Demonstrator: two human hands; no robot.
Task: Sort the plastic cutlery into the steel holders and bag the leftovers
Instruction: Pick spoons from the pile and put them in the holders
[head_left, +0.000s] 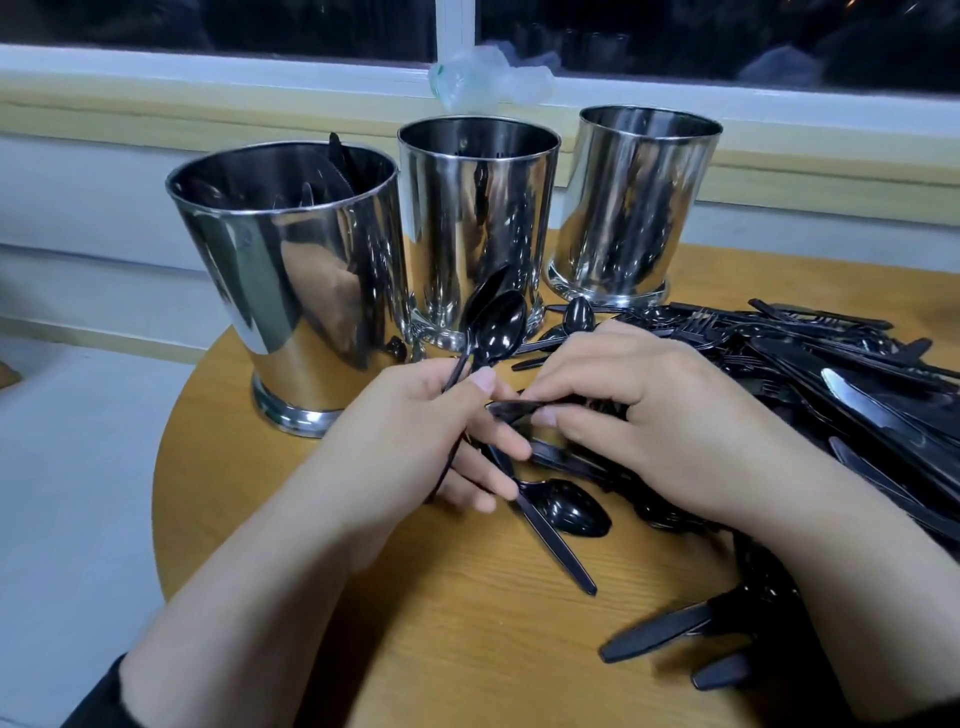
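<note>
On the round wooden worktop (467, 649), the left hand (415, 436) holds two black spoons (493, 327) upright. Beside it, the right hand (639, 415) pinches another black piece from the big cutlery pile (857, 384). Behind stand three shiny steel holders (478, 228).

I see three steel holders in a row at the back of the round table (363, 623): left holder (291, 291), middle holder (478, 228), right holder (634, 208). The cutlery pile (831, 374) lies on the table to their right.
</note>
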